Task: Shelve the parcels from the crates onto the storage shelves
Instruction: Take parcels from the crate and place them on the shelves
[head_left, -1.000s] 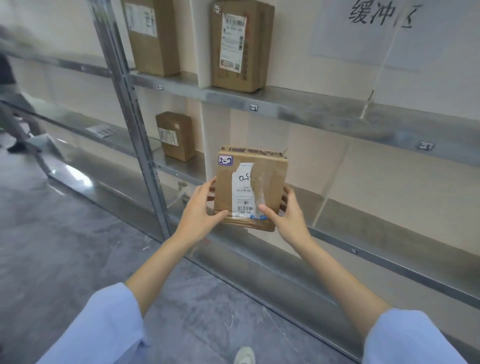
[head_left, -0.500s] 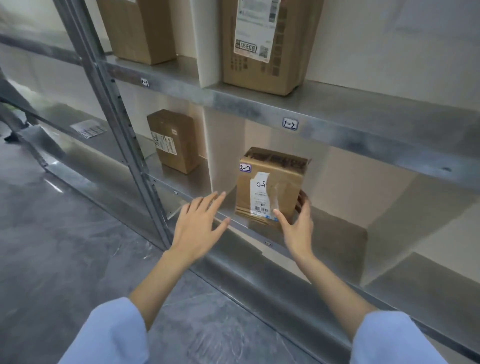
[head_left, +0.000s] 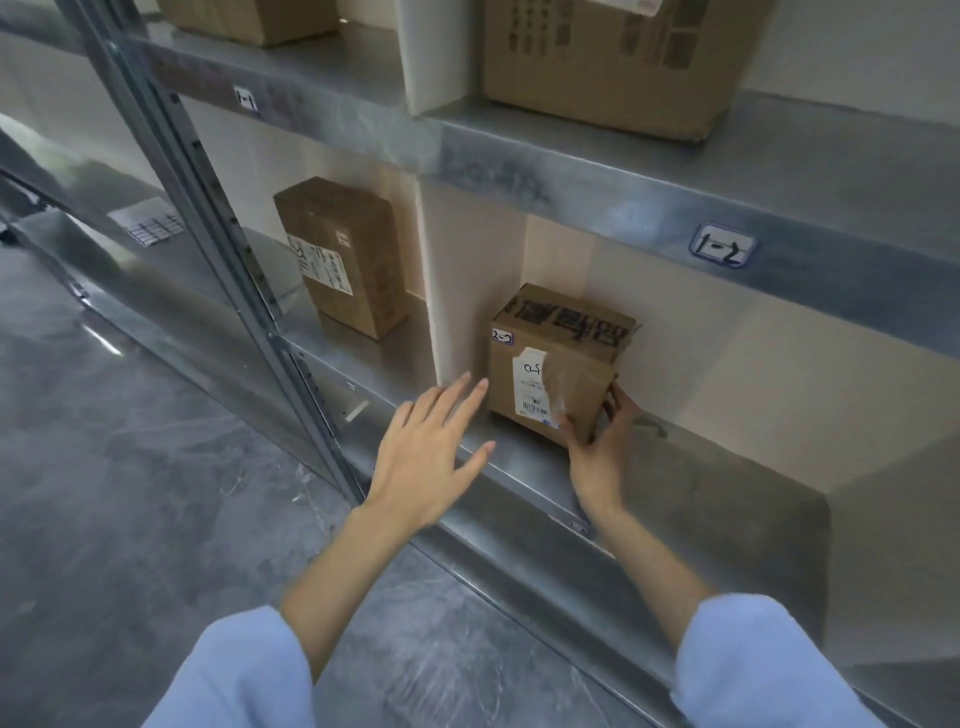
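A small brown cardboard parcel (head_left: 556, 364) with a white label and a "2-2" sticker stands upright on the lower metal shelf (head_left: 691, 499), close against the white divider (head_left: 470, 291). My right hand (head_left: 602, 441) grips its lower right corner, thumb on the front and fingers round the side. Just left of the parcel my left hand (head_left: 431, 452) hovers flat with fingers spread, not touching it.
Another brown parcel (head_left: 345, 257) stands on the same shelf left of the divider. Two larger boxes (head_left: 608, 57) (head_left: 254, 18) sit on the upper shelf (head_left: 571, 176), tagged "1-1" and "1-2". A grey upright post (head_left: 223, 218) runs down the left. The floor is grey.
The parcel went from held in both hands in front of the shelf to standing on the lower shelf. My left hand let go and opened; the view moved closer.
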